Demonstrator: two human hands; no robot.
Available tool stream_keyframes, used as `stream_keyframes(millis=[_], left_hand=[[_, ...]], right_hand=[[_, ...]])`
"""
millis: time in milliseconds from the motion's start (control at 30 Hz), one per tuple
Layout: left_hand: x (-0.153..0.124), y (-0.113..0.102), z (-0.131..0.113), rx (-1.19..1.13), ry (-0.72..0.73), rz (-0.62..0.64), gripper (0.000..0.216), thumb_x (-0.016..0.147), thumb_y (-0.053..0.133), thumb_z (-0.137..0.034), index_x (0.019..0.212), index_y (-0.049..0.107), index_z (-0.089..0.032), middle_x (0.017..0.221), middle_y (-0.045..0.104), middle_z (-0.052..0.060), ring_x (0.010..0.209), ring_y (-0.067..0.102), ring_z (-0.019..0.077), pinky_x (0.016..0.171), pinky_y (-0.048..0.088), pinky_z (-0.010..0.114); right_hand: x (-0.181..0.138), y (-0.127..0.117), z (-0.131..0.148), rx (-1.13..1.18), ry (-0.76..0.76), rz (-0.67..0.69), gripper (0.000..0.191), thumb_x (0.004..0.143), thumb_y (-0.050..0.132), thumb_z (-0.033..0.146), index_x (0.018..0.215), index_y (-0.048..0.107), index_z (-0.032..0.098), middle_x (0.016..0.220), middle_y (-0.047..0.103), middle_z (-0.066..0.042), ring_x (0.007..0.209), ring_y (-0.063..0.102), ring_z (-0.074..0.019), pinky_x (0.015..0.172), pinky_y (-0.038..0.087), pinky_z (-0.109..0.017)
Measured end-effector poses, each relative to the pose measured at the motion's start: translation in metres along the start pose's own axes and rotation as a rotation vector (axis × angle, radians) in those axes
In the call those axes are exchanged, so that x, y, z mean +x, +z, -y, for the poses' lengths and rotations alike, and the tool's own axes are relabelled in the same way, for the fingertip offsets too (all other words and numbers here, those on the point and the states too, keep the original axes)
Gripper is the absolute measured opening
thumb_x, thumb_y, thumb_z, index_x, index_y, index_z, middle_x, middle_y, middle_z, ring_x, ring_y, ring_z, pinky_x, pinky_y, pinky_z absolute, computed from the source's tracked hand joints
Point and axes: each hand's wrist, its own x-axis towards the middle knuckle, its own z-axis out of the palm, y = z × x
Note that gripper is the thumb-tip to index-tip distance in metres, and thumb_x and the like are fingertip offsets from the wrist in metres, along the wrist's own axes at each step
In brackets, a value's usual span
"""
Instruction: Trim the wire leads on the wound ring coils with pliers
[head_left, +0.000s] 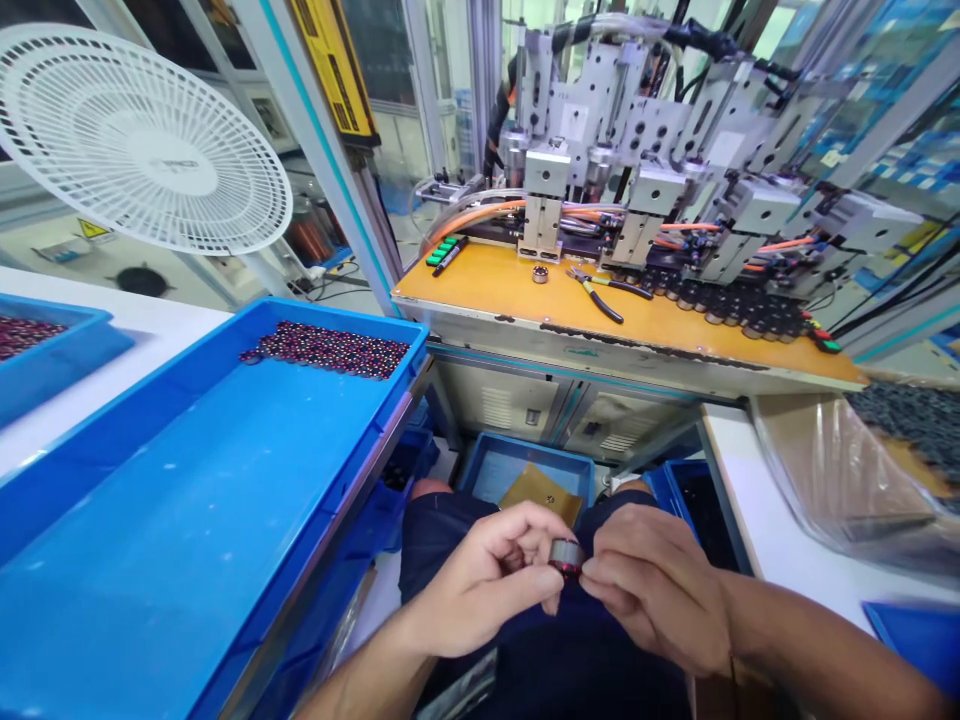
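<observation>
**At lower centre, close handwork**

Left hand (487, 580) pinches a cylindrical part (565, 553) between thumb and fingers; right hand (660, 580) bunches fingers at its edge, pinch unclear. I judge it fine handling; next calls for steadiness.

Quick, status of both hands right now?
Left hand: closed, holding a small cylindrical part.
Right hand: closed, fingertips at that part's edge; whether its grip bears any hold can't be told.

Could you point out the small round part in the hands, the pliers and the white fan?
Round part (565, 553): head view, on its grey side.
Pliers (604, 307): head view, on one handle.
White fan (172, 170): head view, middle of its grille.
</observation>
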Motion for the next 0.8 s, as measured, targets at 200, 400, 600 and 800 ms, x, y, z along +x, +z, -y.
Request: stream_keyframes(millis=[200,400,600,800], left_hand=[[0.002,0.005,0.007,-0.134,0.243,-0.006,0.034,0.090,0.063,-0.007,0.119,0.061,-0.026,0.110,0.060,0.003,0.089,0.065,0.0085,0.081,0.053,0.022],[0.008,0.003,0.009,-0.350,0.374,0.025,0.025,0.080,0.078,-0.019,0.092,0.056,-0.016,0.120,0.064,0.003,0.119,0.059,0.0180,0.108,0.042,0.036],[0.011,0.003,0.010,-0.318,0.027,0.127,0.047,0.091,0.062,-0.053,0.107,0.062,-0.009,0.096,0.065,0.012,0.088,0.064,0.0120,0.080,0.048,0.021],[0.007,0.001,0.010,-0.241,0.011,0.108,0.024,0.095,0.063,-0.030,0.107,0.052,-0.012,0.077,0.063,0.004,0.068,0.061,0.0066,0.067,0.047,0.016]], right_hand=[[0.000,0.003,-0.001,-0.068,0.123,-0.007,0.005,0.091,0.054,0.005,0.089,0.057,0.007,0.078,0.060,-0.008,0.073,0.054,-0.0123,0.063,0.047,-0.026],[0.005,-0.001,-0.004,0.002,0.085,-0.001,0.005,0.092,0.054,0.008,0.089,0.058,0.007,0.079,0.059,-0.008,0.074,0.054,-0.0119,0.063,0.047,-0.025],[0.011,-0.011,-0.001,0.035,-0.030,0.079,0.008,0.093,0.055,0.011,0.090,0.058,0.005,0.077,0.059,-0.010,0.071,0.054,-0.0135,0.059,0.046,-0.028],[0.011,-0.011,-0.002,-0.059,-0.018,0.071,0.006,0.093,0.056,0.010,0.090,0.059,0.006,0.078,0.060,-0.008,0.074,0.056,-0.0133,0.062,0.048,-0.029]])
